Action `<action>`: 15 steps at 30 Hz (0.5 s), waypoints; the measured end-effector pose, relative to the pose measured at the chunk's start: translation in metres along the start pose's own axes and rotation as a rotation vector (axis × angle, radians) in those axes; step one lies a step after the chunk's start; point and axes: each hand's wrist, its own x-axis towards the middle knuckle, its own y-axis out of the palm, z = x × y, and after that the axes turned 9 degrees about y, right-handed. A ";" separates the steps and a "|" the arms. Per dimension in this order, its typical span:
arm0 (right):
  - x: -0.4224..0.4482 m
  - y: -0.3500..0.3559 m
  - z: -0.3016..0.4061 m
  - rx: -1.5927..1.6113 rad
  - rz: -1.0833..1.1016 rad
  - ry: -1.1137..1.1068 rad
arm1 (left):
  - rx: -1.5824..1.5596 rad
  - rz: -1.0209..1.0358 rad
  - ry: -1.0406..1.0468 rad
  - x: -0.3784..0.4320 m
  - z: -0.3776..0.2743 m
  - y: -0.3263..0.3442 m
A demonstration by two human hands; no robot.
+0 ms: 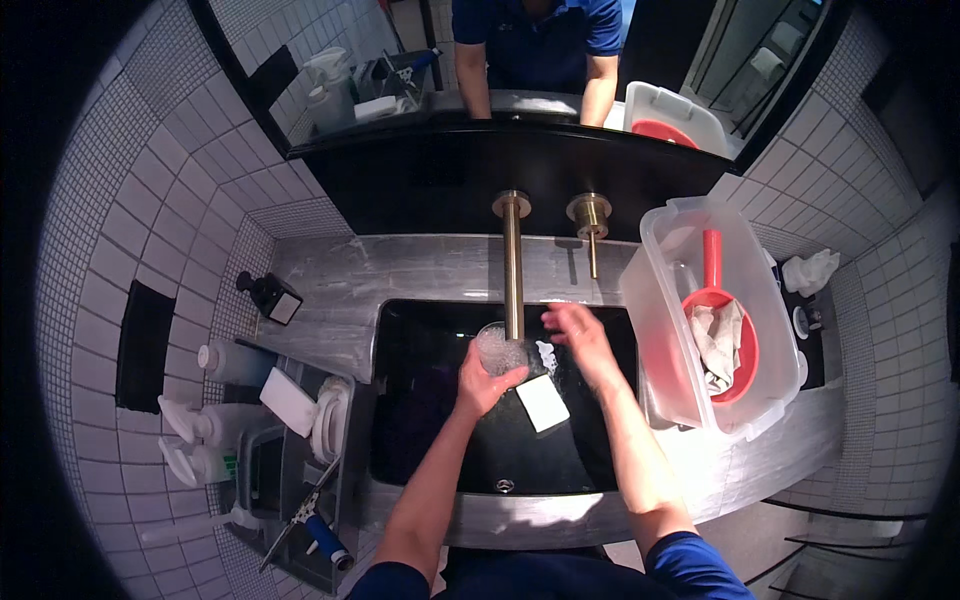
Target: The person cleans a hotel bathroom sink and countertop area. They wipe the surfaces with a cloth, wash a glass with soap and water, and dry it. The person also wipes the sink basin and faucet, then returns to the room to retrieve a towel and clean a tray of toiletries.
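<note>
My left hand [486, 384] holds a clear, round glass vessel [501, 351] under the end of a brass wall spout [513, 270]; bubbly water shows inside it. To the right of the spout, my right hand [576, 330] is raised over the black basin [427, 442], fingers apart and holding nothing. A white rectangular sponge [543, 403] lies in the basin between my forearms. White foam [547, 357] sits just above the sponge. The drain [505, 486] shows at the basin's near edge.
Right of the basin, a translucent plastic bin [637, 300] holds a red dipper [712, 262] with a cloth [716, 341]. On the left stand a grey caddy [345, 450] with spray bottles [214, 424], a white sponge block [289, 401] and a squeegee [300, 517], and a black dispenser [271, 297]. A brass tap handle [591, 225] juts from the wall.
</note>
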 end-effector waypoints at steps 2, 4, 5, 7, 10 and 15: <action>-0.009 0.006 -0.028 -0.093 0.092 0.080 | -0.172 0.034 -0.120 0.002 0.015 0.004; -0.012 0.008 -0.045 0.014 0.041 0.136 | -0.542 0.143 -0.345 -0.002 -0.008 0.004; -0.013 0.007 -0.049 0.057 -0.018 0.147 | -0.725 0.196 -0.457 -0.002 -0.017 0.004; -0.013 0.012 -0.036 0.164 -0.185 0.088 | -0.900 0.167 -0.680 -0.012 0.003 0.004; -0.005 0.002 -0.005 0.205 -0.304 0.039 | -1.160 0.043 -0.702 -0.032 -0.022 0.011; 0.011 -0.003 0.051 0.169 -0.354 -0.029 | -1.537 -0.261 -0.802 -0.051 -0.063 0.027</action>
